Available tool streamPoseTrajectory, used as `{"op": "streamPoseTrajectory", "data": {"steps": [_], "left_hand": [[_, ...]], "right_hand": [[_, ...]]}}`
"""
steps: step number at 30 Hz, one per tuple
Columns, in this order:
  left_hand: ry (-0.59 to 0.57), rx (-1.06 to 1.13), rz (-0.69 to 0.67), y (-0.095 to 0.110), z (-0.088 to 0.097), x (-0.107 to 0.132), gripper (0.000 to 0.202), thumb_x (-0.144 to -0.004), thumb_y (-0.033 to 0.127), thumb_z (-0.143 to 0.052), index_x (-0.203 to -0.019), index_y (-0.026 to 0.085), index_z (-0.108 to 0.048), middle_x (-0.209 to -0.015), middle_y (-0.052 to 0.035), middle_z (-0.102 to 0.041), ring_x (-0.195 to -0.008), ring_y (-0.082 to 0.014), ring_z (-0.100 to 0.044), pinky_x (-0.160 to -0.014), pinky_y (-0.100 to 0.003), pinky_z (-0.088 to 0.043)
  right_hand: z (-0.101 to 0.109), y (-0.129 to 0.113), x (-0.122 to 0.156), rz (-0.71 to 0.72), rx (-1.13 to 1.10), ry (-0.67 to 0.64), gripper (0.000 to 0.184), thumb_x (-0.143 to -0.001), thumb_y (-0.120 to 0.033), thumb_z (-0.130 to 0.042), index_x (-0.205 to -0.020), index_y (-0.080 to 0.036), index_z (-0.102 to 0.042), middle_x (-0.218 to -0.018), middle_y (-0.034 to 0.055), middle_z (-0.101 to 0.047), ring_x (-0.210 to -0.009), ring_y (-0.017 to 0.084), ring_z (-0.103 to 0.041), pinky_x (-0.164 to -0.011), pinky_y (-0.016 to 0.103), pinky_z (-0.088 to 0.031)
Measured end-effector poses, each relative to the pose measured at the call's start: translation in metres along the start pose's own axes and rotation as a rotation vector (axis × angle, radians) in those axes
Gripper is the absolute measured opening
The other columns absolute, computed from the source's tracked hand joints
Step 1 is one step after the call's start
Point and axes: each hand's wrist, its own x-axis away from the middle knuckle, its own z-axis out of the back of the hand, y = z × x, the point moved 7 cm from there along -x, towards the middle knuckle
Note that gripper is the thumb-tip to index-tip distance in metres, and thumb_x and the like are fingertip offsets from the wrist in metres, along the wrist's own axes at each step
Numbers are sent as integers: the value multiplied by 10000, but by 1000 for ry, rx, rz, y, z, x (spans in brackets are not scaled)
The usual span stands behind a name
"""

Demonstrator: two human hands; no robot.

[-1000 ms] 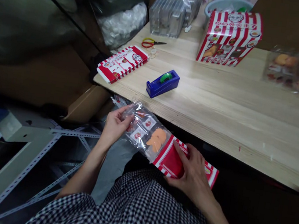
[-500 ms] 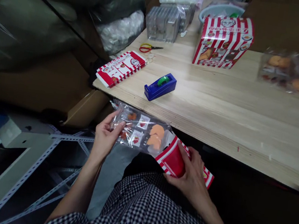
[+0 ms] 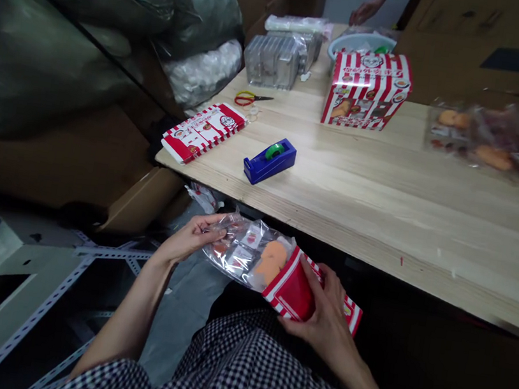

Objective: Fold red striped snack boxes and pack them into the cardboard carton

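Note:
Over my lap, my left hand (image 3: pixel 189 237) pinches the outer end of a clear plastic bag (image 3: pixel 247 257) holding small toy pieces, some orange and some red and white. The bag's other end sits inside the open mouth of a red-and-white striped box (image 3: pixel 297 290). My right hand (image 3: pixel 327 312) is wrapped around that box and holds it tilted, just below the front edge of the wooden table (image 3: pixel 385 193).
On the table lie a blue tape dispenser (image 3: pixel 269 160), a flat stack of striped boxes (image 3: pixel 203 130), scissors (image 3: pixel 250 98), an assembled striped box (image 3: pixel 368 89), clear plastic trays (image 3: pixel 278 59) and bagged toy pieces (image 3: pixel 503 142). Another person's hand (image 3: pixel 367 7) shows at the far end. Metal shelving rails (image 3: pixel 33 291) lie at lower left.
The bag has slid further into the striped box. My left hand has shifted toward the bag's end and lower, and the view has tilted so the table appears lower.

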Motion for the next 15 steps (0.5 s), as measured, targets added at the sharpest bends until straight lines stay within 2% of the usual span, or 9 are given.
{"op": "streamPoseTrajectory", "data": {"steps": [4, 9, 15], "left_hand": [[-80, 11, -22, 2, -3, -7, 520, -846, 299, -734, -1342, 181, -629, -1269, -125, -704, -1064, -253, -712, -978, -365, -524], [-116, -86, -27, 7, -8, -12, 508, -853, 315, -724, -1338, 195, -629, -1288, -112, -696, -1107, -266, -692, -985, -388, -520], [-24, -305, -76, 29, -4, -3, 486, -870, 350, -696, -1334, 218, -638, -1328, -95, -673, -1152, -291, -659, -982, -404, -520]], "right_hand": [[2, 2, 0, 5, 0, 3, 1150, -646, -388, -819, -1573, -407, -141, -1436, 112, -268, -1313, 414, -360, -1070, 617, -361], [7, -2, 1, 70, 56, 51, 1125, -649, -362, -809, -1572, -377, -165, -1432, 133, -266, -1307, 426, -361, -1063, 633, -349], [12, -6, -1, 56, 139, 111, 1087, -666, -341, -792, -1573, -335, -192, -1438, 159, -273, -1295, 440, -364, -1054, 644, -339]]}}
